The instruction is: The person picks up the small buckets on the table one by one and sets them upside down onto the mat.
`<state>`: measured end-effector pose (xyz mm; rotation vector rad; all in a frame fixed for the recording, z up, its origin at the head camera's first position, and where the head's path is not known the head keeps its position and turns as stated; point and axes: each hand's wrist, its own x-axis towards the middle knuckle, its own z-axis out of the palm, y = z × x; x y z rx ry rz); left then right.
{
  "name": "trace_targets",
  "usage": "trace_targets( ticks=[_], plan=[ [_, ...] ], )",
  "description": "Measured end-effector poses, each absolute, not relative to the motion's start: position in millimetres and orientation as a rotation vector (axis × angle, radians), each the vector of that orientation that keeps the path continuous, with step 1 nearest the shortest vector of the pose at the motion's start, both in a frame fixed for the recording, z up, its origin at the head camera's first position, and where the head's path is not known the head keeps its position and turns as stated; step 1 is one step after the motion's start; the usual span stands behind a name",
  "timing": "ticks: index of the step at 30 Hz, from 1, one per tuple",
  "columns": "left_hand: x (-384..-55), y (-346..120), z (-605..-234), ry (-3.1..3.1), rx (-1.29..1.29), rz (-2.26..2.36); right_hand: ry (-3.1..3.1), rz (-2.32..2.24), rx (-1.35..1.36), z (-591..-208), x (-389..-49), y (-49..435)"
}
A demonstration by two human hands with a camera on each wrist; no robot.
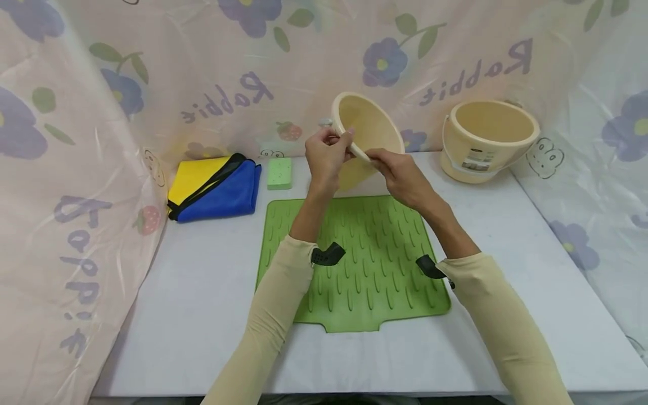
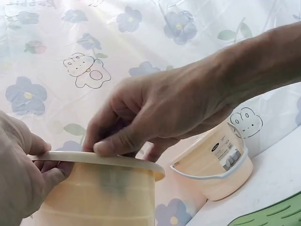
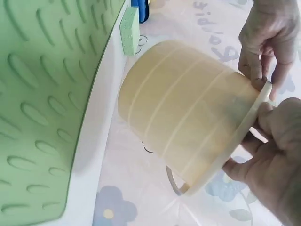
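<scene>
A cream plastic bucket is held tilted near the back edge of the green mat, its mouth turned up and away. My left hand pinches the rim on its left side, thumb over the edge. My right hand grips the near part of the same rim. In the left wrist view, that hand's thumb rests on the rim and its other fingers are partly hidden behind it. A faint grey-green patch shows through the bucket wall. The right wrist view shows the bucket's ribbed side and both hands close together.
A green ridged mat lies on the white table. Farther left are a folded yellow-and-blue cloth and a green sponge. Another cream bucket with a white handle and label stands at back right. A patterned curtain surrounds the table.
</scene>
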<state>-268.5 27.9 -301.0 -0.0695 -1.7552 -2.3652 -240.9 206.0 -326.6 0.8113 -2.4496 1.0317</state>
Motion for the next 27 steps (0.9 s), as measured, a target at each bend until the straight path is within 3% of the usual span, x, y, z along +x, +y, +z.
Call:
trace_targets(
  ticks=[6, 16, 21, 27],
  plan=[
    [-261.3, 31.4, -304.4, -1.810, -0.165, -2.253, -2.522, 1.053, 0.830, -318.5, -236.2, 188.2],
    [-247.8, 22.4, -295.0, -1.997, -0.434, -2.251, -2.434, 1.387, 0.491, -319.7, -232.3, 187.3],
    [-241.8, 3.4, -284.8, -2.304, -0.492, -1.801, -2.359, 1.605, 0.397, -324.8, -231.1, 193.5],
    [-249.7, -52.3, -280.8, -2.454, -0.532, -1.402, -2.099, 2.071, 0.318, -318.5, -228.3, 206.8]
  ],
)
